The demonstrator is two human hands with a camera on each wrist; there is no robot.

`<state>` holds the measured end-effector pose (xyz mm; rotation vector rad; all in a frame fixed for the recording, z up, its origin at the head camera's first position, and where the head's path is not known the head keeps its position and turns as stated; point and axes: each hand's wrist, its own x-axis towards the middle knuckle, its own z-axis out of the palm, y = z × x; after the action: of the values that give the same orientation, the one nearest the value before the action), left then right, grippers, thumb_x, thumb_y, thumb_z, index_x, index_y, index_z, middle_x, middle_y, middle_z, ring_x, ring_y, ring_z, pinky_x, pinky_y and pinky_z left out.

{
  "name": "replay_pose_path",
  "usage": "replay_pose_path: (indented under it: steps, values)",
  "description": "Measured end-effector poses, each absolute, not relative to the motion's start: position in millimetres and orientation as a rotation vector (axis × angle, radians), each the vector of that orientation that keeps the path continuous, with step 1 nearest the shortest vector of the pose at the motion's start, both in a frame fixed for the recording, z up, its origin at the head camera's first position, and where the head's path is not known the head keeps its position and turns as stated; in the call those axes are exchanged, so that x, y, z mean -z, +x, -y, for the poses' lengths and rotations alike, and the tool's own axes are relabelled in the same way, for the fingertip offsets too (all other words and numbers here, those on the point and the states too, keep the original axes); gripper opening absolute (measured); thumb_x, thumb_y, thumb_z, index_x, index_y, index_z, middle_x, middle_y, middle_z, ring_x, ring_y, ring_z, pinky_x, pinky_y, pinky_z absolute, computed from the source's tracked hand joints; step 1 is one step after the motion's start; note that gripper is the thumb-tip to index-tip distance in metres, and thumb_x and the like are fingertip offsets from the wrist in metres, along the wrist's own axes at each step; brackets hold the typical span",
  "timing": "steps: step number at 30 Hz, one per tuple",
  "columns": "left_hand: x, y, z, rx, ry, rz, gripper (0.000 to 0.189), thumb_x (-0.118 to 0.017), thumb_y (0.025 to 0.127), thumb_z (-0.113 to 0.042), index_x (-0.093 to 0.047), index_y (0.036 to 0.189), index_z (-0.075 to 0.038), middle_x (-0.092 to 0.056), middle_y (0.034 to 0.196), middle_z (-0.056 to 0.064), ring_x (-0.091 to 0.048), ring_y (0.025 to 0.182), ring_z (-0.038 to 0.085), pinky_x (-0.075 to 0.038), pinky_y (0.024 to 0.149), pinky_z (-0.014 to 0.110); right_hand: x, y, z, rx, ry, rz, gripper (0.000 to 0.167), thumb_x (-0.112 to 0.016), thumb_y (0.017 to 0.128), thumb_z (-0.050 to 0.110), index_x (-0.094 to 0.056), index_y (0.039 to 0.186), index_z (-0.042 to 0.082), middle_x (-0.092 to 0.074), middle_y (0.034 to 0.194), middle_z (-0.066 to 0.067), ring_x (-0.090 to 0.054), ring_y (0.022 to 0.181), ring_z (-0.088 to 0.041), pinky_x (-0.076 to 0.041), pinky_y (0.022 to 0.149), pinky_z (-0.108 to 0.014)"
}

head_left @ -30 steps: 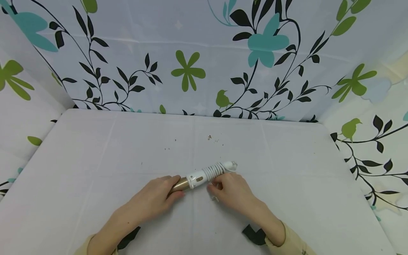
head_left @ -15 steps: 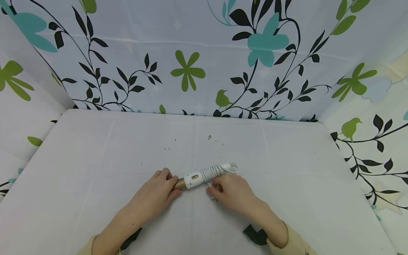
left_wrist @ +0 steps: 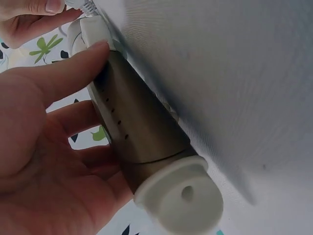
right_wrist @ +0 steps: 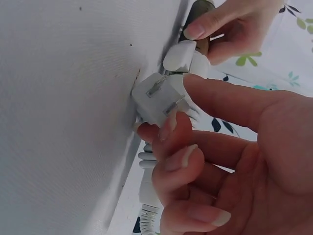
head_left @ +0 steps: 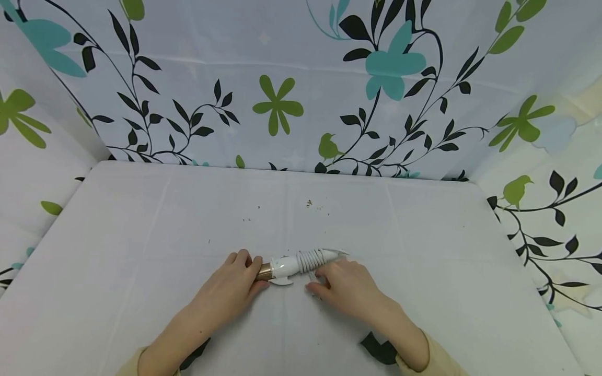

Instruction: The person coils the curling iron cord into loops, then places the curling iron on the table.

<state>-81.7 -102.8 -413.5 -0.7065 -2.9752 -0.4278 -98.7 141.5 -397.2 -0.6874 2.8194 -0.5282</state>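
A curling iron [head_left: 284, 267] lies across the front middle of the table in the head view, its white cord [head_left: 309, 259] wound round the handle. My left hand [head_left: 230, 290] grips its gold-brown barrel [left_wrist: 139, 112], thumb at the base of the white clamp lever [head_left: 281, 282]. The barrel's white end cap [left_wrist: 181, 200] sticks out past my fingers in the left wrist view. Beside the wound cord, my right hand [head_left: 348, 287] pinches the white two-prong plug [right_wrist: 156, 100] between thumb and fingers. In the head view that hand mostly hides the plug.
Small brown crumbs [head_left: 309, 202] lie on the white table [head_left: 141, 224] beyond the iron. A patterned curtain [head_left: 277, 52] stands along the back and sides. Dark straps [head_left: 380, 349] show near both wrists.
The curling iron has rolled in my left hand: its button side turned away and the clamp lever came into view. It now lies more level. My right hand stays almost in place with the plug.
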Motion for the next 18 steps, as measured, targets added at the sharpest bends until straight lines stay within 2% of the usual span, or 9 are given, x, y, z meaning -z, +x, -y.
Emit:
replay_pose_path:
  steps: [8, 12, 18]
  values:
    - [417.0, -82.1, 102.5, 0.337, -0.734, 2.906, 0.033, -0.078, 0.087, -0.03, -0.064, 0.099, -0.002, -0.052, 0.085, 0.007, -0.046, 0.074, 0.021, -0.047, 0.07, 0.037, 394.2, -98.2, -142.1, 0.507, -0.707, -2.796, 0.039, -0.075, 0.09, 0.033, -0.052, 0.063, 0.018, -0.035, 0.051, 0.011, -0.034, 0.048, -0.004, -0.025, 0.046, -0.023]
    - [415.7, -83.0, 101.7, 0.365, -0.742, 2.935, 0.033, -0.076, 0.089, -0.03, -0.065, 0.101, -0.002, -0.052, 0.086, 0.007, -0.045, 0.074, 0.019, -0.045, 0.064, 0.032, 394.3, -98.3, -142.7, 0.5, -0.72, -2.795, 0.038, -0.075, 0.089, 0.032, -0.053, 0.063, 0.017, -0.036, 0.051, 0.01, -0.035, 0.049, -0.005, -0.026, 0.047, -0.024]
    - [415.5, -84.9, 99.3, 0.389, -0.748, 2.953, 0.036, -0.074, 0.091, -0.032, -0.066, 0.106, 0.0, -0.054, 0.089, 0.008, -0.048, 0.076, 0.02, -0.047, 0.065, 0.032, 393.8, -101.8, -145.8, 0.48, -0.696, -2.762, 0.037, -0.073, 0.091, 0.036, -0.053, 0.065, 0.019, -0.035, 0.052, 0.011, -0.035, 0.05, -0.006, -0.026, 0.049, -0.024]
